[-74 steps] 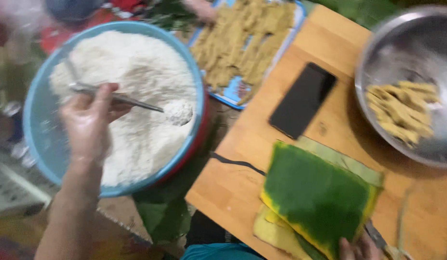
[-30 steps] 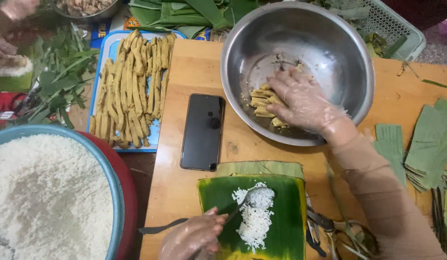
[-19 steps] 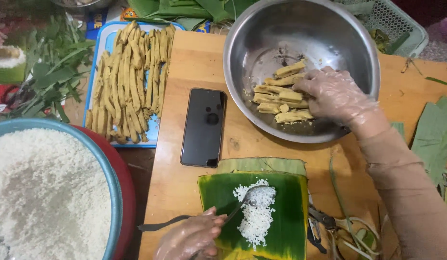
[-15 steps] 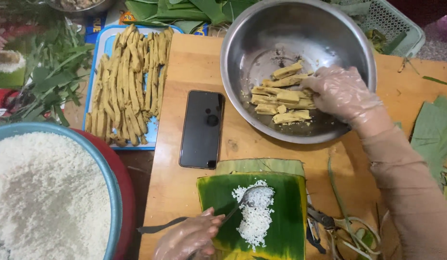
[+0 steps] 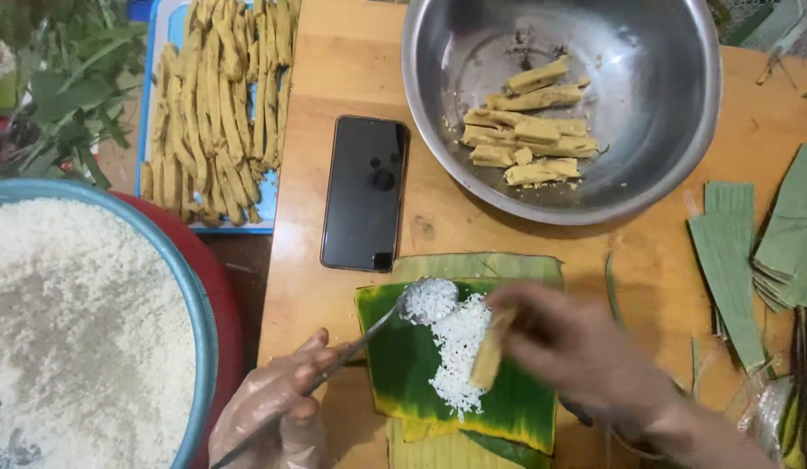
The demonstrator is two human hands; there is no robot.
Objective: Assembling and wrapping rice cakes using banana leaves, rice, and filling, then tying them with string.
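Our left hand [image 5: 269, 417] gripped a spoon [image 5: 425, 302], its bowl resting on the rice pile [image 5: 460, 352]. Our right hand [image 5: 577, 347], blurred, pinched what looked like a yellow filling stick [image 5: 489, 356] over the rice. Both sat on the banana leaf [image 5: 403, 365] on the tabletop [image 5: 351, 69], steel bowl [image 5: 655, 104] beyond.
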